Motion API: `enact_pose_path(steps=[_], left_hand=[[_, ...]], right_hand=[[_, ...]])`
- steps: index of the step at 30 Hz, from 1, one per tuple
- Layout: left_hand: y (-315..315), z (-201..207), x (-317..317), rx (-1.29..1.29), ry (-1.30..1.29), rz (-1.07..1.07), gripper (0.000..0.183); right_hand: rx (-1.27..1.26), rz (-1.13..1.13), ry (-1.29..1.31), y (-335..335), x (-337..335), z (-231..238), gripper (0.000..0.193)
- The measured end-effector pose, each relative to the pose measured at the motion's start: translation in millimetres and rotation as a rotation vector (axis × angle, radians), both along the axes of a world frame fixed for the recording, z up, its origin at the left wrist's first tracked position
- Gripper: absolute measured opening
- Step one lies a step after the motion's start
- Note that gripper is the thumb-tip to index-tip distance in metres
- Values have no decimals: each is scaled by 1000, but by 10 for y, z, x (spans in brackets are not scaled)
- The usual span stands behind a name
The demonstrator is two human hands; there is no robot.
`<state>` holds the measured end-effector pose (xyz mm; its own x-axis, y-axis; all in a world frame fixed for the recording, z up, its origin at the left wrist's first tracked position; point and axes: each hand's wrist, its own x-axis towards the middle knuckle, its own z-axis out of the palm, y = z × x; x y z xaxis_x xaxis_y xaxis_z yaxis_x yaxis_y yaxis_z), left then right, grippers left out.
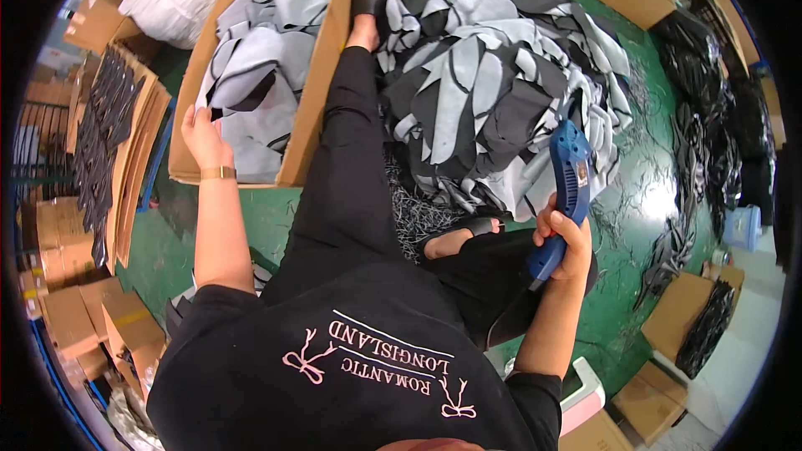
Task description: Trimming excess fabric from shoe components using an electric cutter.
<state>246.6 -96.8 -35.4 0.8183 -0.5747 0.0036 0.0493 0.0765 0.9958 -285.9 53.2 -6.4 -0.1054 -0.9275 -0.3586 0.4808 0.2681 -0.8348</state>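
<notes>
In my right hand (566, 242) is a blue corded power tool (571, 175), shaped like electric scissors, with its head pointing away from me. Its tip is over a large heap of grey and black fabric pieces (468, 88) on the floor; whether it touches them I cannot tell. My left hand (207, 135) is at the near left side of a long cardboard box (322, 88), fingers closed on the edge of a grey fabric piece (238, 75) with a dark underside. More such pieces fill the box.
Thin dark trimmings (409, 209) lie between my feet on the green floor (618, 284). White sacks (171, 8) stand beyond the box. Flattened cardboard (138, 159) leans at the left, near stacked cartons (71, 234). Black plastic bags (693, 58) and a pale blue bin (741, 227) are at right.
</notes>
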Motion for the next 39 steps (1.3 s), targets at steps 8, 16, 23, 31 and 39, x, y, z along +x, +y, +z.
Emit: enact_pose_path(steps=[8,16,23,31,39], left_hand=[[-319,-664,-2060,370,148,-1094,20],[-750,-1687,-3861,705,138,-1195,51],[-942,-1490,-3913,685,750,-1271,17],[15,-279,-3579,259,1053,-1463,18],[460,125,-3349,234,693,-1473,20]], right_hand=[[83,-83,-63,-114,-129,-120,39],[161,-146,-100,-142,-193,-157,41],[172,-94,-70,-203,-299,-252,41],[148,-89,298,-354,-66,-183,37],[55,-61,281,-192,311,-16,30]])
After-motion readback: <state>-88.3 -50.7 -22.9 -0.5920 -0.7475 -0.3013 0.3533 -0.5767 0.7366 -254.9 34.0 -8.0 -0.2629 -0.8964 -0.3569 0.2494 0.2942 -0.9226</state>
